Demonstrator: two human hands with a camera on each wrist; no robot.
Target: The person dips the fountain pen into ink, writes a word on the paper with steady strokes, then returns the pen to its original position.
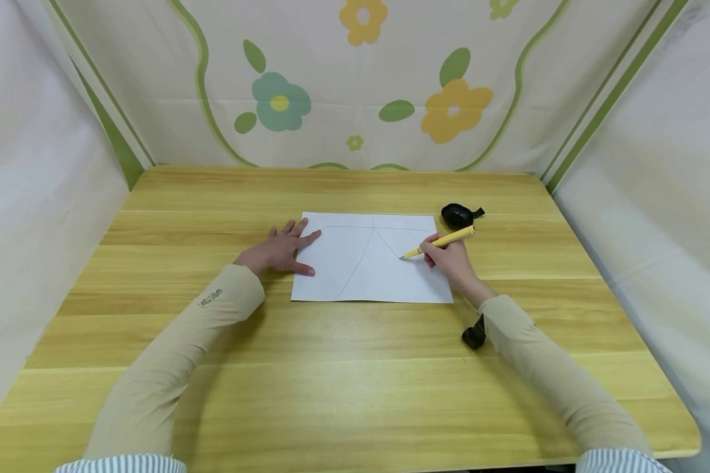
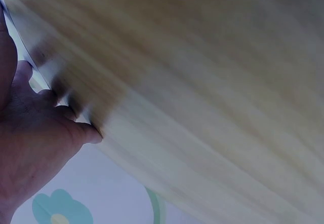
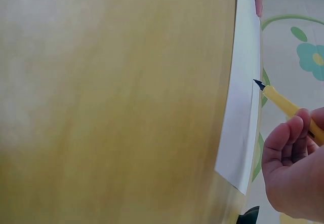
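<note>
Head view: my right hand [image 1: 451,261] pinches a yellow pen [image 1: 458,236], its nib [image 1: 401,257] left of those fingers at the end of a line [image 1: 387,243] on the paper [image 1: 390,282]; my left hand [image 1: 279,251], fingers spread wide, rests on the paper's edge. I should press it flat, stroking evenly.

PASS: tabletop [image 1: 343,387] between sleeves [image 1: 160,374] | BLOCK: rear curtain [image 1: 343,79], black object [image 1: 457,215] beyond right grip [image 1: 453,263]
</note>
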